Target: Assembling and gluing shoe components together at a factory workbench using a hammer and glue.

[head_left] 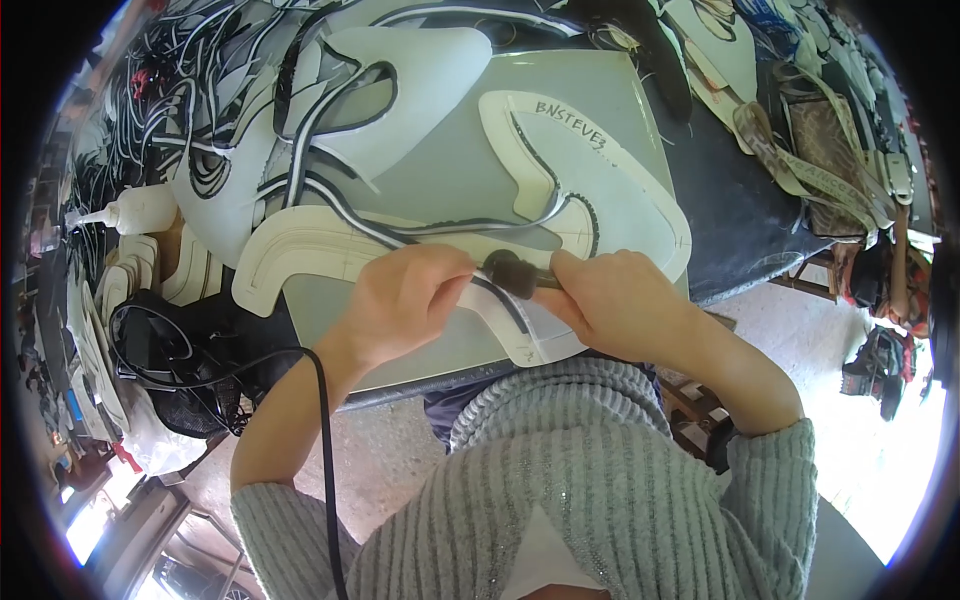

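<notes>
Two bare hands meet over a curved cream template: the left hand has fingers pinched together beside the tool (whether they grip anything is hidden), and the right hand is closed around the handle of a dark-headed, hammer-like tool. Under the template is a pale grey surface. Beyond the template sit a white panel and black-and-white strips; left of it, a white nozzle bottle; right of it, a second template and, farther off, a brown patterned bag. Speckled floor shows on its near side. The tool is over the template's right part, its long axis running roughly left to right, head leftward.
</notes>
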`<state>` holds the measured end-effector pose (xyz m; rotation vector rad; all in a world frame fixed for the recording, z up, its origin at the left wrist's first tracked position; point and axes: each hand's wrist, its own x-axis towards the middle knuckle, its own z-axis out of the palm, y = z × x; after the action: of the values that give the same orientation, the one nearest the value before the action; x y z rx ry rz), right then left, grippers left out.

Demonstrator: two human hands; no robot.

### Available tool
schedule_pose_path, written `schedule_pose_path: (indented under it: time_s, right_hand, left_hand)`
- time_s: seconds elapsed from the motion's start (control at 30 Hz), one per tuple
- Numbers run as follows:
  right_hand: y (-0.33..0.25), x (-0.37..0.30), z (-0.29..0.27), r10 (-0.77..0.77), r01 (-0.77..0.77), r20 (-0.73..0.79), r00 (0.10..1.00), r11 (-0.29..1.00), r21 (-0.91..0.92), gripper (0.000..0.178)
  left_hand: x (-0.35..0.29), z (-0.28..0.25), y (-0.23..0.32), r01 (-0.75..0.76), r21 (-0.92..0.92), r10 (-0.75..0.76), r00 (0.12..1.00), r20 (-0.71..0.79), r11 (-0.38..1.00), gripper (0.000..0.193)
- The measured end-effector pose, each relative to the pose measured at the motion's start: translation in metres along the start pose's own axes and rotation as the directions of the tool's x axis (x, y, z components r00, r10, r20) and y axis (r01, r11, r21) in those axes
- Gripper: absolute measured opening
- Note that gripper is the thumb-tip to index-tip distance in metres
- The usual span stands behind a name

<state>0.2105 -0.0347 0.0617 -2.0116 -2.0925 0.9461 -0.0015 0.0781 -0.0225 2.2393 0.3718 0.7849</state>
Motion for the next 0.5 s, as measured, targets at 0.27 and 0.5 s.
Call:
schedule_pose_path:
  time_s: [0.27, 0.5]
  right_hand:
    - [-0.001, 0.009, -0.002, -0.038, 0.038, 0.03, 0.999, 0.999, -0.007, 0.043]
    - [0.008, 0.0, -0.011, -0.006, 0.007, -0.02, 1.0, 0.999, 0.048, 0.043]
  left_hand:
    - [-0.002, -0.006, -0.006, 0.044, -0.091, -0.044, 0.999, -0.004, 0.995, 0.037]
    - [0.005, -0.009, 0.0, 0.061, -0.037, -0.058, 0.994, 0.088, 0.997, 0.042]
